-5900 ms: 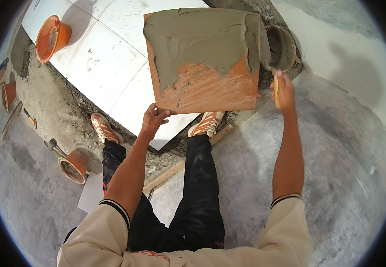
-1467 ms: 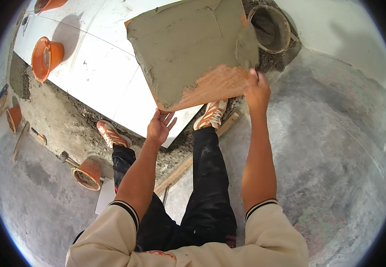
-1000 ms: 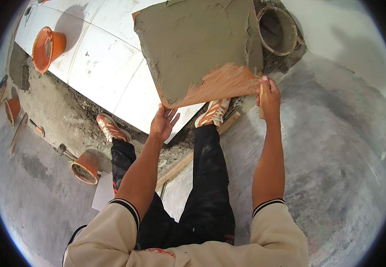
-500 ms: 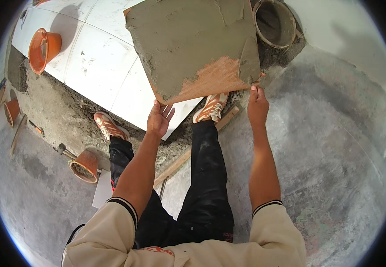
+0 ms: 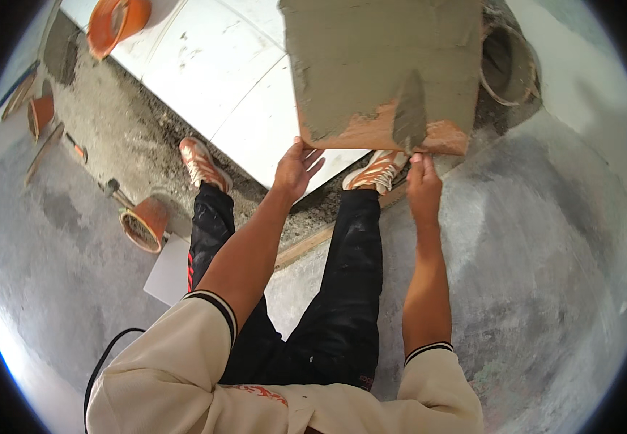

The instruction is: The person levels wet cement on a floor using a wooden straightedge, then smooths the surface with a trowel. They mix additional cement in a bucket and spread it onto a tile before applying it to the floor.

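Note:
A large square tile (image 5: 321,137) lies back side up in front of me, its orange back mostly coated with wet grey mortar (image 5: 378,58). Bare orange shows along the near edge. My left hand (image 5: 295,172) grips the tile's near left corner, thumb on top and the other fingers below. In my right hand (image 5: 424,189) is a pointed trowel (image 5: 410,116), closed on its handle at the near edge. The mortar-smeared blade lies flat against the coated tile, pointing away from me. The handle is mostly hidden by my fingers.
White floor tiles (image 5: 219,72) lie left of the coated tile, with an orange bucket (image 5: 122,25) on them. A mortar-stained bucket (image 5: 507,65) stands at right. Smaller buckets (image 5: 146,224), a hammer (image 5: 114,192) and a wooden strip (image 5: 306,246) lie around my feet (image 5: 205,166).
The trowel has moved left across the tile, away from its right edge, and orange shows at the near right corner. The tile sits straighter, and the whole view has shifted.

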A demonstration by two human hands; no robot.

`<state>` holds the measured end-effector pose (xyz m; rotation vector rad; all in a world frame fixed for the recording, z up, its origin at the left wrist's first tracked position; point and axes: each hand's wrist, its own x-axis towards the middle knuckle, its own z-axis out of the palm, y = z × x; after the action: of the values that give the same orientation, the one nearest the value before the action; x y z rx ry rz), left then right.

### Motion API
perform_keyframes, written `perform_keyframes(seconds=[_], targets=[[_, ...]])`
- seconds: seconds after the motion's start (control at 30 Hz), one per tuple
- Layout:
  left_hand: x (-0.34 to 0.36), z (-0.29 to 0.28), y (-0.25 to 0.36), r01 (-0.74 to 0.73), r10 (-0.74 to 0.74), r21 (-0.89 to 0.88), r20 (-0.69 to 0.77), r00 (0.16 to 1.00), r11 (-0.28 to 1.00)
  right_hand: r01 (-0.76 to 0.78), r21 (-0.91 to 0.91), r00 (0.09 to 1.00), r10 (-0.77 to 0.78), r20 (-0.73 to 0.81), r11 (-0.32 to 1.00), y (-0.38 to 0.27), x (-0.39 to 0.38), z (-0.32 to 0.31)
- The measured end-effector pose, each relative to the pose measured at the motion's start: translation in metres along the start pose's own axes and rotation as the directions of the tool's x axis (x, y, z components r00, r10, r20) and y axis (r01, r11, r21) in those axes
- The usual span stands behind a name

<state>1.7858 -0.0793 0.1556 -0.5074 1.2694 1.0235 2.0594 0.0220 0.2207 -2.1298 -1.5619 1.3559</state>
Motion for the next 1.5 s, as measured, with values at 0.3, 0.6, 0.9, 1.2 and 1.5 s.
perform_keyframes(seconds=[0.3,0.6,0.9,1.2,1.5], targets=[[-0.003,-0.033,0.032,0.098,-0.094,-0.104,0.049,0.994,0.99,0.378,-0.387,0.923,-0.311,0.225,0.841,-0.035,-0.08,0.081],[0.002,-0.051,0.005,0.179,-0.107,-0.536,0.162,0.981,0.825,0.517,-0.639,0.856,-0.338,0.391,0.569,-0.098,-0.034,0.117],[0.003,-0.059,0.001,0.205,-0.076,-0.579,0.239,0.968,0.789,0.373,-0.183,0.869,-0.272,0.414,0.91,-0.089,-0.088,0.129],[0.031,-0.053,0.078,0.142,-0.153,0.057,0.327,0.932,0.988,0.056,-0.098,0.984,-0.071,-0.162,0.994,-0.006,-0.109,0.206],[0.065,-0.055,0.088,0.12,-0.185,0.156,0.522,0.832,0.98,0.195,-0.335,0.936,-0.277,-0.217,0.922,0.072,-0.063,0.323]])
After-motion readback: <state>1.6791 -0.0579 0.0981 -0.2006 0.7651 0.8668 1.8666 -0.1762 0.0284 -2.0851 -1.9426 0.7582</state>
